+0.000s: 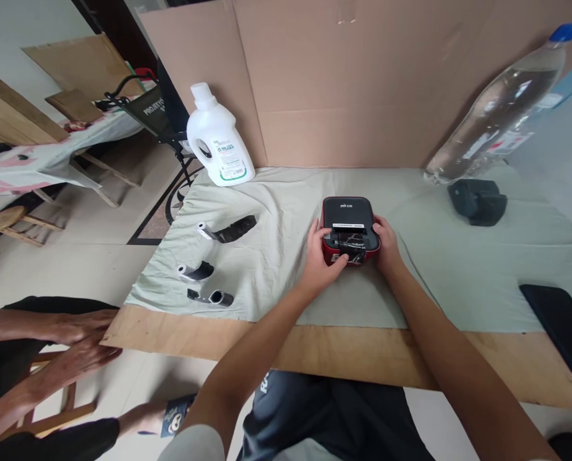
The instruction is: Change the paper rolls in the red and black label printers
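— Both hands on the printer (350, 214)?
— Yes, the left hand (320, 256) and right hand (387, 242) clasp its sides, left thumb on the front edge, seemingly to steady it mid-table on the cloth (439, 269).
— And the rolls (228, 230)?
— Laid apart to its left, untouched, probably kept within reach.

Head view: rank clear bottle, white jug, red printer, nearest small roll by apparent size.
1. clear bottle
2. white jug
3. red printer, nearer the camera, so unsure against jug
4. small roll
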`<state>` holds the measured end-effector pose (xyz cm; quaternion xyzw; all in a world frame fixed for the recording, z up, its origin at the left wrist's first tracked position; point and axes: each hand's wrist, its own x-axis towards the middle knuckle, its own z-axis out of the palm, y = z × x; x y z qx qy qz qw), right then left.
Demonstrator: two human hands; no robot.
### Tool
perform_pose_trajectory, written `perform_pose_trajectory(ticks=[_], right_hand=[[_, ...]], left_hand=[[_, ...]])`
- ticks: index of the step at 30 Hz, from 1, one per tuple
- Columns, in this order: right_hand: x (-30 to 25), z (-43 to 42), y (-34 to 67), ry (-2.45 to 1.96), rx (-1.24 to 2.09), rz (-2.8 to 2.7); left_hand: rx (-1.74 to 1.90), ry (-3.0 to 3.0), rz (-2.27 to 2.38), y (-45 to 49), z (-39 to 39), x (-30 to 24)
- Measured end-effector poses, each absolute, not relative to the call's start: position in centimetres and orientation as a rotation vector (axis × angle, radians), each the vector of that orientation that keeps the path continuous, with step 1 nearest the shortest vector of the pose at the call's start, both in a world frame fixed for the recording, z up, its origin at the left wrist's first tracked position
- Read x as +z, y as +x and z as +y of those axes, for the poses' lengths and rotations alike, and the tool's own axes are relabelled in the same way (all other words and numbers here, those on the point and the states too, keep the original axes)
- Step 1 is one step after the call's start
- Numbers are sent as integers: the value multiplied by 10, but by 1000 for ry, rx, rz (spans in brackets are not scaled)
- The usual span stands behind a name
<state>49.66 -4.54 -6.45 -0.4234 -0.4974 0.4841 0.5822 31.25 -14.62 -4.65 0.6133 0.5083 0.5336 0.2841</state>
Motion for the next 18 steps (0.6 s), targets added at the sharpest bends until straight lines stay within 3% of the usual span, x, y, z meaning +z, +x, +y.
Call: perform_pose_trajectory(ticks=[6,9,18], right_hand=[[-62,-90,512,-928,1287,-1340],[-67,-98,519,-947,1210,-1549],[-14,7,401,-793,896,-1812]], left_hand=[[1264,1397,1203,305,-139,-41],[1203,1370,1159,300,-131,-27],[1435,1076,1192,199,-39,37]])
